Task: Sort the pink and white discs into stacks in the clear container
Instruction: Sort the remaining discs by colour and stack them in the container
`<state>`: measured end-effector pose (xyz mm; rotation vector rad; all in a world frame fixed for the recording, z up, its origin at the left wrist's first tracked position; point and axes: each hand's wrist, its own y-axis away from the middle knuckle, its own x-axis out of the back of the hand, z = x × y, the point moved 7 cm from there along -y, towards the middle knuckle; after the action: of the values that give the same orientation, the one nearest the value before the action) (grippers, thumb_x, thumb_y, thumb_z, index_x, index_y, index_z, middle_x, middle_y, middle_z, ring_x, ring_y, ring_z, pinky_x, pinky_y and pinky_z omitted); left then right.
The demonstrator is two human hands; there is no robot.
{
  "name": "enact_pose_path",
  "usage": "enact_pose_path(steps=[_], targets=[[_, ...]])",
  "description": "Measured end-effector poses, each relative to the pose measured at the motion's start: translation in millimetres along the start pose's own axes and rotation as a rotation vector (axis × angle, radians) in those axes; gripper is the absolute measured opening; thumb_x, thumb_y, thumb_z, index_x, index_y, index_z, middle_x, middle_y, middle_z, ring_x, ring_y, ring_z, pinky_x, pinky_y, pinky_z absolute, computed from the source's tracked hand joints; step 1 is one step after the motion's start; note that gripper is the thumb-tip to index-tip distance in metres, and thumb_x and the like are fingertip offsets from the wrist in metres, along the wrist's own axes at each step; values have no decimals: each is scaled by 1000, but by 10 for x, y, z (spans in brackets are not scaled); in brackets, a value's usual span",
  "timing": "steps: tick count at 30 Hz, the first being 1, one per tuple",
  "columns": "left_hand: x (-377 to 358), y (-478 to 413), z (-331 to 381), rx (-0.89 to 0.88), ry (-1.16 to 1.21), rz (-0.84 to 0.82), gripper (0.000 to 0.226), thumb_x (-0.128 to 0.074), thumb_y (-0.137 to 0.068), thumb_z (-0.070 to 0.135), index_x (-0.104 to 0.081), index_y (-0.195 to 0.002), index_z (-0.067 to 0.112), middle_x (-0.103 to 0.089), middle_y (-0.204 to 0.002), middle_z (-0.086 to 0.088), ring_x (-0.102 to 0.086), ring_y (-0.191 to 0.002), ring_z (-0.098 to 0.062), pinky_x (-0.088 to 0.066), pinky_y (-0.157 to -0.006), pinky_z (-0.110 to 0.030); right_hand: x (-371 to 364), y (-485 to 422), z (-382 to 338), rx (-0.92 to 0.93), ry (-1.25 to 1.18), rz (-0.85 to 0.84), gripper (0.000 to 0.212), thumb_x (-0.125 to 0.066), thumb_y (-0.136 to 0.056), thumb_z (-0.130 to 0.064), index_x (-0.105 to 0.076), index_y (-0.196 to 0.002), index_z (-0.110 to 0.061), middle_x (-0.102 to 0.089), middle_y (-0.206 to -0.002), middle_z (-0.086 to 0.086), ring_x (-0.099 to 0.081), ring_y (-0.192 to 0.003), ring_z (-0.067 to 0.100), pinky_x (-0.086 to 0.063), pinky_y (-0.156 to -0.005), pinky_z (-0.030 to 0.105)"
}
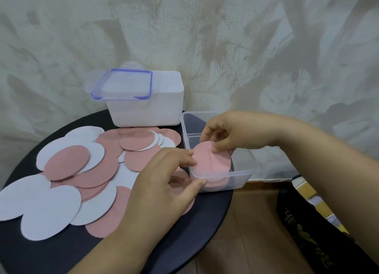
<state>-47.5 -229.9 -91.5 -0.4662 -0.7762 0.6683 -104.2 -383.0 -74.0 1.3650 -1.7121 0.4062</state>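
Note:
A clear container sits at the right edge of the round black table. A pink disc lies tilted over the container's near left corner, above a pink stack inside it. My right hand pinches the disc's far edge. My left hand touches its left edge with a fingertip, and its thumb rests against the container's front wall. Several loose pink discs and white discs overlap in a spread across the table to the left.
A white box stands at the back of the table against the wall, with a clear blue-rimmed lid lying on top. A dark bag lies on the wooden floor at the right.

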Motion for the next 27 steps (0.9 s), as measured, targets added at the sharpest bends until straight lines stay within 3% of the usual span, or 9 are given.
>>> enact_pose_path(steps=[6, 20, 27], targets=[[-1, -8, -10, 3, -7, 10, 27, -65, -69, 40, -63, -90, 24, -60, -103, 22, -53, -103, 10, -51, -72, -18, -54, -46, 41, 9, 108, -23, 19, -63, -86, -18, -67, -98, -32, -63, -91, -17, -66, -80, 9, -55, -73, 23], [10, 19, -14, 32, 37, 21, 26, -66, -68, 39, -61, -92, 28, -61, -105, 22, -55, -103, 8, -54, -71, -21, -108, -38, -31, 9, 232, -89, 34, -72, -79, -26, -65, -111, -32, -62, -94, -21, -59, -90, 0, -48, -87, 25], [4, 20, 5, 25, 43, 18, 27, -74, -67, 31, -66, -91, 21, -60, -100, 20, -54, -100, 9, -53, -65, -13, -145, -62, -69, -3, 317, -160, 32, -71, -79, -27, -65, -109, -32, -61, -92, -23, -61, -89, 2, -49, -87, 27]])
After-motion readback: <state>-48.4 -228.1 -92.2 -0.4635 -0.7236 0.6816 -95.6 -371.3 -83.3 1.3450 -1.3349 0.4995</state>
